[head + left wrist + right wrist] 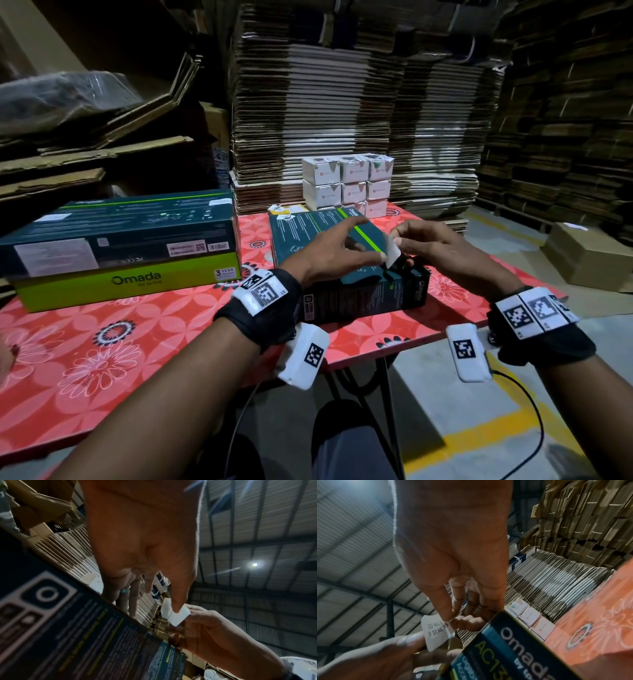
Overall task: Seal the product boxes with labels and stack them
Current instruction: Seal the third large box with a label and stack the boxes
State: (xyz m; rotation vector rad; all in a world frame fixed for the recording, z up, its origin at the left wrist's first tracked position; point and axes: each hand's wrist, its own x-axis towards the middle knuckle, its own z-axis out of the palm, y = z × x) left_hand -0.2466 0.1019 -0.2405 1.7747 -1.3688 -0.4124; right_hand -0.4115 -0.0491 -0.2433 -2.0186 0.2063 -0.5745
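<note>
We've got the seal label point(393, 249) pinched between right hand point(442, 255) and left hand point(329, 255), centre frame, just above the dark box point(308, 233) on the surface point(137, 329). Risk: the sticky label folds onto itself or lands crooked.

table point(137, 329) red, white floral | product box point(308, 229) dark teal, green stripe | label point(393, 247) white

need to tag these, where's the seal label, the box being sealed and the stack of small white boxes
seal label point(393, 248), head view, middle of the white sticker
box being sealed point(363, 294), head view, near dark side
stack of small white boxes point(346, 183), head view, front face of stack
</note>
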